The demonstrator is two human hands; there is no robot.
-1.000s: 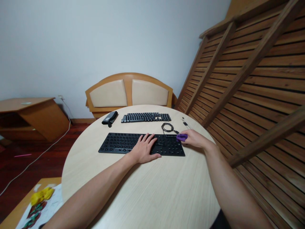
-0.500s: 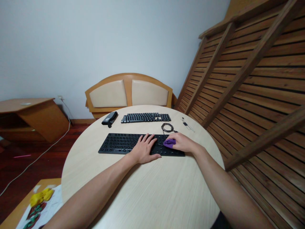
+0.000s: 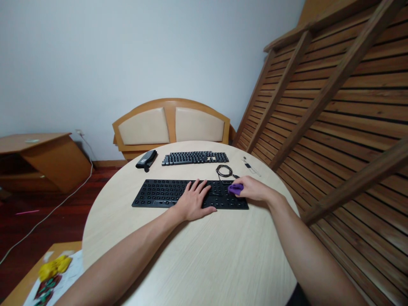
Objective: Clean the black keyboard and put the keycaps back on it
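A black keyboard (image 3: 159,192) with its keycaps off lies flat on the round table (image 3: 210,246). Fingers spread, my left hand (image 3: 195,201) rests on the middle of the keyboard, its thumb along the front edge. My right hand (image 3: 253,188) is closed on a bunched purple cloth (image 3: 235,189) at the keyboard's right end. Behind the keyboard lies its coiled black cable (image 3: 224,171). Farther back, loose keycaps (image 3: 194,157) are laid out in keyboard order.
A dark folded pouch (image 3: 147,160) sits at the back left of the table. Small slim tools (image 3: 251,168) lie at the back right. A slatted wooden frame (image 3: 347,110) leans along the right side, and a headboard (image 3: 172,123) stands behind the table.
My right hand has moved the purple cloth a little to the right across the keyboard. My left hand stays spread in the same place on it.
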